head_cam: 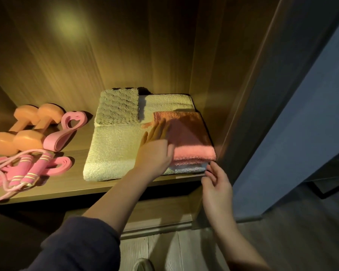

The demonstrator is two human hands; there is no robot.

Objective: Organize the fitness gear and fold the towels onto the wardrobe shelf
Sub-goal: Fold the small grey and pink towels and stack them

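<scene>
A folded pink towel (192,137) lies on top of a large cream towel (114,149) at the right end of the wardrobe shelf (70,184). My left hand (155,149) rests flat against the pink towel's left edge, fingers straight. My right hand (215,184) hovers at the shelf's front right corner, its fingertips touching a white towel layer (188,169) under the pink one. A smaller textured beige towel (118,107) lies folded at the back. Two orange dumbbells (25,126), pink resistance bands (67,128) and a pink jump rope (22,171) sit on the left.
The wardrobe's right side panel (223,94) stands tight against the towels. An open dark door (294,114) rises to the right. A lower drawer front (160,216) sits beneath the shelf, with pale floor below.
</scene>
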